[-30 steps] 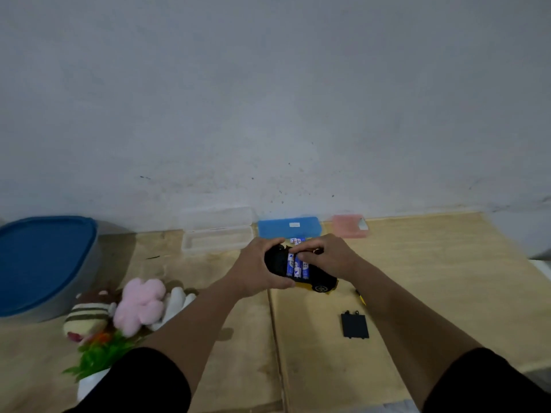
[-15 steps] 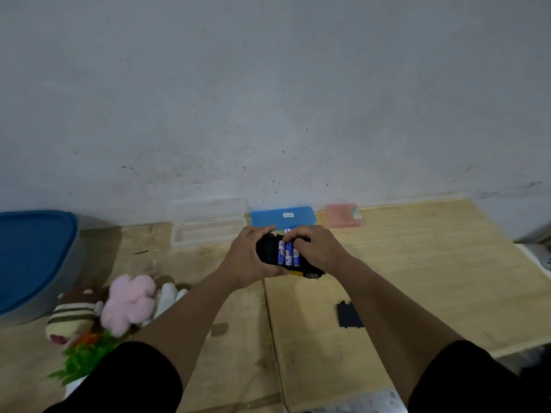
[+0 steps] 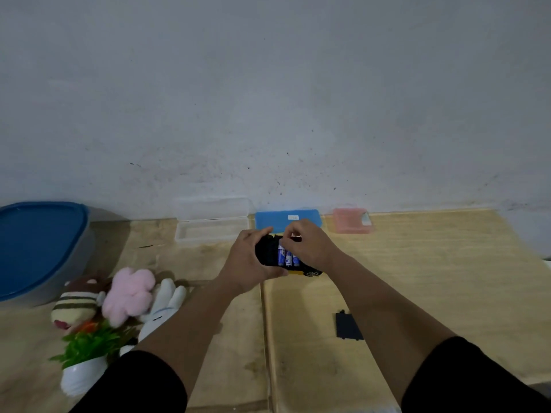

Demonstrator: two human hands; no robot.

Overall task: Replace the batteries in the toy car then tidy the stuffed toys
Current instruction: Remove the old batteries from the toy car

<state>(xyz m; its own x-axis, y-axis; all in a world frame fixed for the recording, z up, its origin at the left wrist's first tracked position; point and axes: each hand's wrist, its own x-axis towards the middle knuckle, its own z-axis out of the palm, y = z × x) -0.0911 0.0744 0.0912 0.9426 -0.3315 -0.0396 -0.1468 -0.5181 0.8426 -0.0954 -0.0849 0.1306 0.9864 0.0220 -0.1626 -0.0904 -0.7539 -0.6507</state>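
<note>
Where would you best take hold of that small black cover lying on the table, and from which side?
The battery cover lies flat on the wooden table, partly hidden by the right forearm. It is thin, so a grip from above, pinching its two long edges, probably suits best. The little tab at its far end may help lift it.

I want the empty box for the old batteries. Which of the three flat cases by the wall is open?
The clear case, leftmost, with its lid up. The blue case and pink case are shut.

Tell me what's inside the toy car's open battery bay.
Three blue batteries lie side by side in the upturned toy car. The right hand covers their far ends, so the contacts can't be seen.
</note>
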